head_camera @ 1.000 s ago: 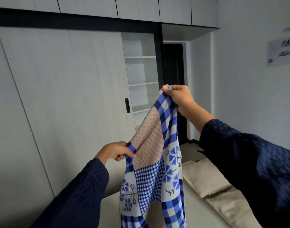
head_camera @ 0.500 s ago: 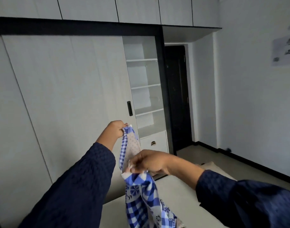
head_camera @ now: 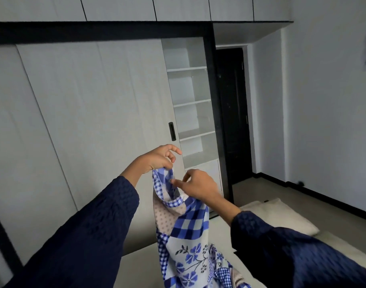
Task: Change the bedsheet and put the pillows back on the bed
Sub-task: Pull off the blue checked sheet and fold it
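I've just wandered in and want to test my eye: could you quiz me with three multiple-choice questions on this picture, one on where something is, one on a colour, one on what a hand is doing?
1. Where does the pillow lie? A on a shelf; B low on the right; C against the door.
2. What colour patterns the sheet? A red; B blue; C green.
3. What is the left hand doing? A hanging idle; B pushing the door; C gripping the sheet's top.
Answers: B, it lies at the view's lower right; B, blue checks and flowers; C, it curls round the bunched edge.
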